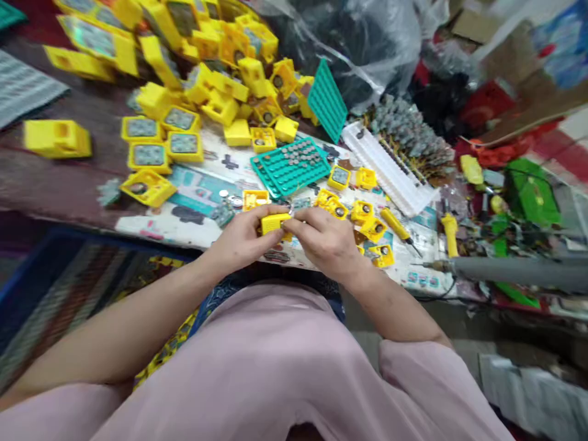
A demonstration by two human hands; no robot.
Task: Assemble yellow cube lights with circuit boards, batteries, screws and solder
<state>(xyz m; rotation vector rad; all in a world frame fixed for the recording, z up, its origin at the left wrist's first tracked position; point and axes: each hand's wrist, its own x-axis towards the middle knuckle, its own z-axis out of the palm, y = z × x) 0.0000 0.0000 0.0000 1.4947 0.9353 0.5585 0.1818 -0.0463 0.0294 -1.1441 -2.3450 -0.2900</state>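
Observation:
Near the table's front edge my left hand (239,241) is closed around a small yellow plastic case (274,224), thumb on its near side. My right hand (327,240) pinches at the right end of the same case; whether something small sits between its fingertips is hidden. Just behind my left fingers lies an open yellow case (255,199). Several more open cases with round parts inside, one a yellow housing (374,229), are right of my right hand. A yellow-handled screwdriver (395,224) rests beyond them.
Green trays (294,165), one holding small round pieces, lie behind my hands. A big heap of yellow cases (220,92) fills the back left. A white rack (390,168) with grey wired parts stands right. A soldering iron (505,272) points in from the right edge.

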